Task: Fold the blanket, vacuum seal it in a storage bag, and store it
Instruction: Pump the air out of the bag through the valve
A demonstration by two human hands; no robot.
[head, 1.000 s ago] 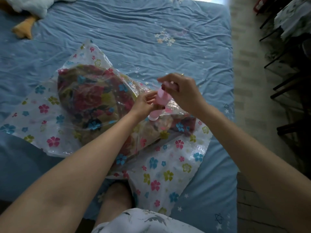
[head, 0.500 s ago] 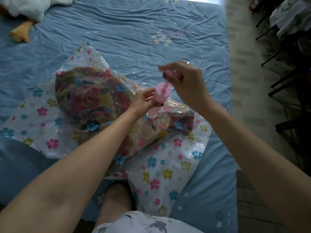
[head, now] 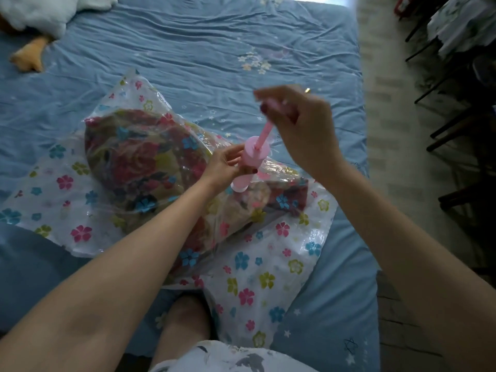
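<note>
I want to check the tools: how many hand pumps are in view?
1. The pink hand pump stands on the flowered storage bag; the left hand grips its barrel, the right hand holds its handle. Others may be hidden.

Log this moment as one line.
stage: pumping air | left hand: holds pump on bag | right hand: plunger raised | blanket: bagged

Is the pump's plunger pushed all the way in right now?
No. The right hand holds the plunger handle well above the pink pump, with the rod exposed, while the left hand grips the barrel on the storage bag.
</note>
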